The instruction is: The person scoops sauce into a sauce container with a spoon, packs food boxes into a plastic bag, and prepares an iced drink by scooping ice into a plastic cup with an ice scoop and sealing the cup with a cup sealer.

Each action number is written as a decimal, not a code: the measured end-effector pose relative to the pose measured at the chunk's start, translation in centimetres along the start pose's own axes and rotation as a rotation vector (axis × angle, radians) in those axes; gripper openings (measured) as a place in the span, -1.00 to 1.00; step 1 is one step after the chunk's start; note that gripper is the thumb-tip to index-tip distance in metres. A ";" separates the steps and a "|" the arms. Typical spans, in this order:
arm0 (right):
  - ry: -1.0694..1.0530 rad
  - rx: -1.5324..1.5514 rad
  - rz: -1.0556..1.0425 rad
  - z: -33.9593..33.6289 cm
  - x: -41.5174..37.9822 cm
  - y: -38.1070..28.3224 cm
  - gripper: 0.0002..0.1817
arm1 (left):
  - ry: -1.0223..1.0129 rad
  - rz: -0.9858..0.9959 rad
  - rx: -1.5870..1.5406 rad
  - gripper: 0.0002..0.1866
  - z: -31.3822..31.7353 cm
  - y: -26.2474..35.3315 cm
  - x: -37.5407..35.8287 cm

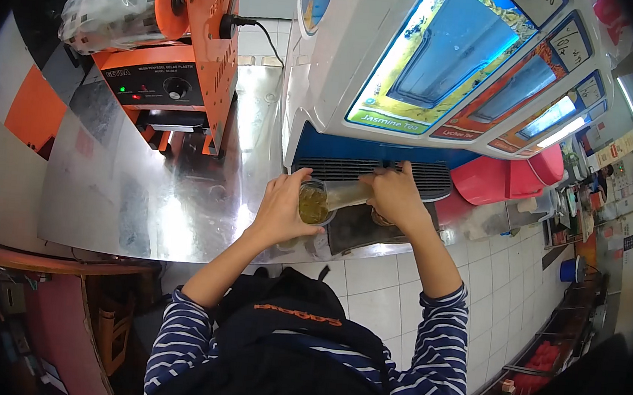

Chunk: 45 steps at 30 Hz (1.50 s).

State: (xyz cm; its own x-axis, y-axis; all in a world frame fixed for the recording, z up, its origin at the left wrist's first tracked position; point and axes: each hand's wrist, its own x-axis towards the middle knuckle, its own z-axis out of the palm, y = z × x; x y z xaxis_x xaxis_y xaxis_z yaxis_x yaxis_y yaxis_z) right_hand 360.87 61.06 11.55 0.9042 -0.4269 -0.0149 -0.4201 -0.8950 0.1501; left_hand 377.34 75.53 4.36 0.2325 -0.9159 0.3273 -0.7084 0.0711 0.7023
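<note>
My left hand (281, 211) grips a clear plastic cup (313, 203) of yellow-green tea, held upright at the front edge of the steel counter (151, 198). A second clear cup (347, 194) lies tilted in my right hand (394, 197), its mouth touching the rim of the first cup. Both hands are just in front of the black drip grille (379, 170) of the white drink dispenser (433, 65), whose nearest panel reads Jasmine Tea.
An orange cup-sealing machine (185, 58) with a film roll stands at the back left of the counter. Red tubs (514, 177) sit to the right of the dispenser. White tiled floor (398, 295) lies below, with shelves of goods at far right.
</note>
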 end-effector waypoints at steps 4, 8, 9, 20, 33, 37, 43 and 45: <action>-0.024 -0.201 0.001 -0.6 0.6 -0.2 -0.68 | -0.014 -0.008 0.020 0.04 0.3 0.3 0.1; 0.239 -0.248 -0.064 -1.9 0.5 -1.1 -0.84 | -0.007 -0.018 0.041 0.04 0.3 0.4 0.0; 0.239 -0.248 -0.065 -2.4 0.4 -1.4 -0.84 | -0.006 -0.027 0.039 0.04 0.3 0.4 0.1; 0.026 0.789 0.080 7.4 1.5 0.4 -0.62 | 0.069 -0.148 0.106 -0.02 -0.7 -0.5 -0.9; 1.005 0.926 0.737 17.9 6.3 -7.8 -0.43 | 0.248 -0.399 0.317 -0.02 -12.0 -6.7 -4.6; 0.873 1.238 0.751 19.0 9.2 -18.6 -0.57 | 0.265 -0.368 0.412 0.01 -19.1 -8.8 -5.4; 0.238 2.570 0.361 12.6 25.1 -29.6 -0.69 | 0.264 -0.282 0.455 0.02 -26.6 -10.8 -4.7; 0.293 2.655 0.258 12.9 26.1 -30.6 -0.71 | 0.268 -0.247 0.437 0.01 -28.1 -11.0 -4.3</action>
State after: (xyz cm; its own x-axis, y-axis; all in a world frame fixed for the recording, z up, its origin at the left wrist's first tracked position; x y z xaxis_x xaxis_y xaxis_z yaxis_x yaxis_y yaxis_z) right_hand 396.38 75.65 -6.22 0.7535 -0.6485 -0.1079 0.4791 0.6541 -0.5854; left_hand 402.89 89.77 12.99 0.5469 -0.7483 0.3755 -0.8081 -0.3545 0.4704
